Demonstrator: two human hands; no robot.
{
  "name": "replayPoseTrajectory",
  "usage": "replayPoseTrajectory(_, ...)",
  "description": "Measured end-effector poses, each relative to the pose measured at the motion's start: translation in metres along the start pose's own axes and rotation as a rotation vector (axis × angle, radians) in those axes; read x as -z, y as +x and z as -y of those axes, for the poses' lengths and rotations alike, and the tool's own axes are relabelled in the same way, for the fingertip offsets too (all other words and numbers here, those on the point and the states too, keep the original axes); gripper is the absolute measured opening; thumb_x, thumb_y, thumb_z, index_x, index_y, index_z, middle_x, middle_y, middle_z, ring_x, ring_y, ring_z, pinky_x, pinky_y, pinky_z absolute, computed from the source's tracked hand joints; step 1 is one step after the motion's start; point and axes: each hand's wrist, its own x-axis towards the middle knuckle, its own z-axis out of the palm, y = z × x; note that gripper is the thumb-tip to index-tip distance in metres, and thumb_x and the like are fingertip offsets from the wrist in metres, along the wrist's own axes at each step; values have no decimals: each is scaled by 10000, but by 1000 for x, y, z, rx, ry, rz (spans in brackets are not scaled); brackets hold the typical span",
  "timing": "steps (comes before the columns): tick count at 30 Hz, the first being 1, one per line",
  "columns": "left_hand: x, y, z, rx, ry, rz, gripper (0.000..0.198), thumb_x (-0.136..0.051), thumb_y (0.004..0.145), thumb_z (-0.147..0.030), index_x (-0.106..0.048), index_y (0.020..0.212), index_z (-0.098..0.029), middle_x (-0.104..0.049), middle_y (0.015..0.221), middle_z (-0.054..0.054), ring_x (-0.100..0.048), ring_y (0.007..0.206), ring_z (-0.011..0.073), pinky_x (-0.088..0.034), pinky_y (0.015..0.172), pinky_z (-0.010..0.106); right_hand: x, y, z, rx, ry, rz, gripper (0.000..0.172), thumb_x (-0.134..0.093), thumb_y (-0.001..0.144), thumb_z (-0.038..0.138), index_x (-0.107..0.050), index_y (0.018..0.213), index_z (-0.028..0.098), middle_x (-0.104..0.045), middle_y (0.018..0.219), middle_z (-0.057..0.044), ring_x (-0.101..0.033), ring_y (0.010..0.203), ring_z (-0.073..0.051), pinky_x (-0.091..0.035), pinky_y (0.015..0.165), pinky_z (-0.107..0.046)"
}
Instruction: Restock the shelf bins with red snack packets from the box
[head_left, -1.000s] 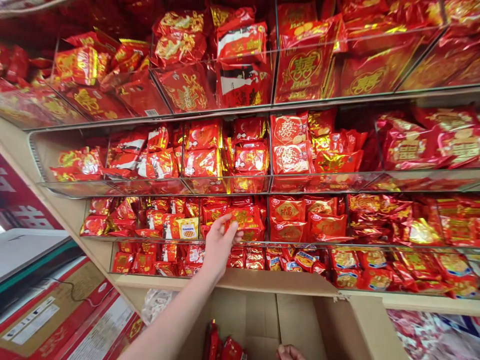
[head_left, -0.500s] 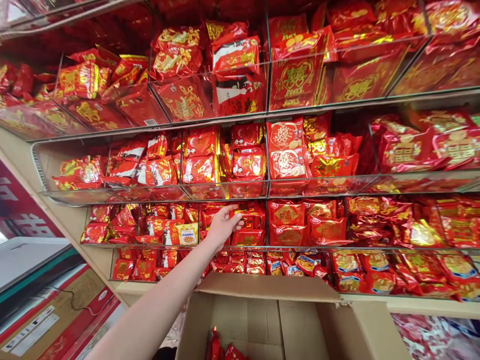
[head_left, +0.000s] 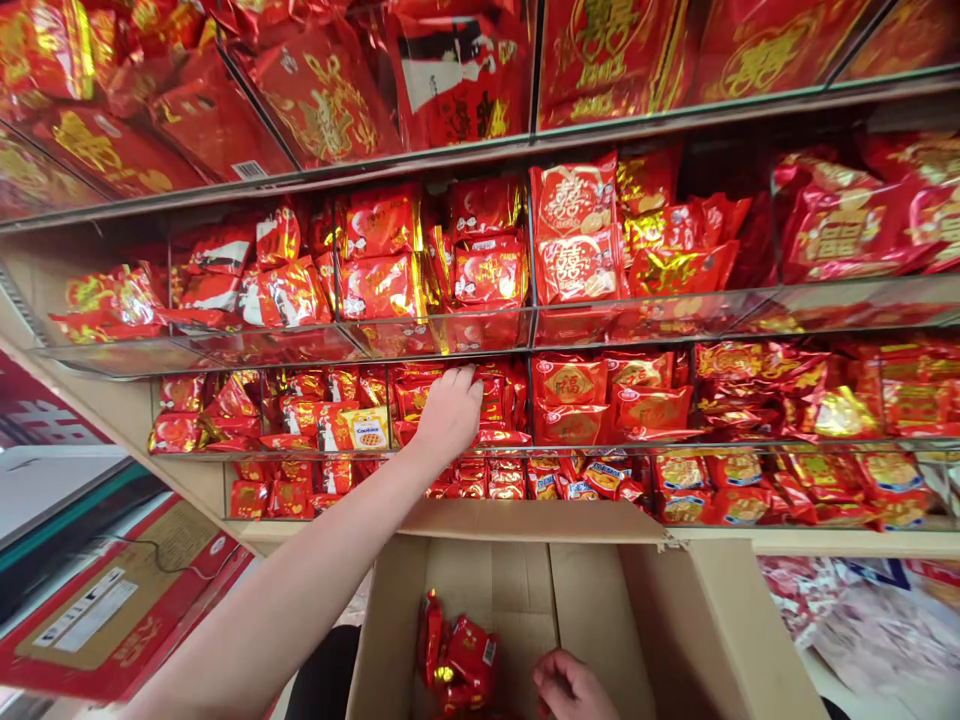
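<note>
My left hand (head_left: 450,410) reaches into a clear shelf bin in the third tier and rests on the red and gold snack packets (head_left: 499,405) there, fingers curled over them. My right hand (head_left: 571,686) is down inside an open cardboard box (head_left: 675,620), fingers loosely bent and holding nothing, next to a small heap of red packets (head_left: 459,655) on the box floor. Whether the left hand grips a packet is hidden by the hand itself.
Clear acrylic shelf bins (head_left: 525,330) in several tiers hold red foil packets, split by dividers. A packet with a yellow "Cookies" label (head_left: 366,430) lies left of my left hand. Red flat cartons (head_left: 112,610) lie at the lower left. Wrapped goods (head_left: 862,620) sit at the lower right.
My left hand has pushed deeper into the bin onto the packets. The view has tilted down, showing more of the box. My right hand has come into view inside it.
</note>
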Motion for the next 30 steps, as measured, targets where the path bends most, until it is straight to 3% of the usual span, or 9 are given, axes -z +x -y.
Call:
replayPoseTrajectory(5, -4, 7, 4, -47, 101, 13, 308, -359, 795, -122, -572, 1017, -101, -496, 1169, 165, -457, 1021, 261, -383, 863, 415, 2, -6, 2, -90, -36, 45, 178, -416, 724, 349, -473, 700, 182, -513, 552, 33, -366, 346, -48, -252, 358, -169)
replayPoseTrajectory(10, 4, 12, -1, -147, 94, 8, 346, -352, 846, -299, -530, 1107, -159, -479, 1212, 108, -411, 1103, 222, -353, 920, 377, -1, -7, 1, -67, -67, 33, 143, -395, 730, 287, -474, 681, 179, -508, 537, 36, -363, 342, -46, -245, 352, -166)
replayPoseTrajectory(14, 12, -6, -19, -288, 25, -10, 339, -343, 856, -352, -589, 1009, -176, -558, 1103, 81, -460, 1034, 204, -356, 885, 370, -1, -7, -2, -78, -82, 48, 128, -400, 724, 281, -471, 684, 182, -514, 545, 31, -375, 354, -48, -247, 345, -162)
replayPoseTrajectory(17, 8, -28, -23, -367, 53, 71, 305, -398, 838, -366, -577, 1023, -203, -591, 1046, 60, -478, 976, 216, -378, 795, 370, 0, -5, -5, -85, -81, 47, 130, -408, 724, 296, -468, 688, 186, -515, 544, 29, -379, 363, -53, -247, 341, -163)
replayPoseTrajectory(21, -7, -37, -4, -249, 115, 124, 286, -394, 846, -203, -558, 1079, -217, -630, 988, 47, -503, 894, 197, -385, 715, 332, 0, -3, -10, -70, -98, 64, 138, -406, 722, 316, -465, 682, 198, -515, 548, 28, -398, 375, -68, -260, 342, -173)
replayPoseTrajectory(24, -14, -33, 10, -139, 131, 92, 293, -367, 857, -201, -572, 1064, -178, -641, 933, 58, -512, 830, 177, -389, 704, 321, -1, -1, -16, -27, -141, 70, 124, -416, 721, 298, -471, 667, 201, -522, 550, 24, -446, 443, -88, -313, 383, -173)
replayPoseTrajectory(30, -10, -30, 4, -53, 227, 62, 264, -394, 837, -213, -619, 975, -212, -607, 892, 67, -481, 835, 242, -394, 632, 370, 2, 3, -19, 52, -297, 74, 140, -416, 755, 174, -511, 653, 185, -584, 549, 20, -535, 524, -92, -362, 478, -165)
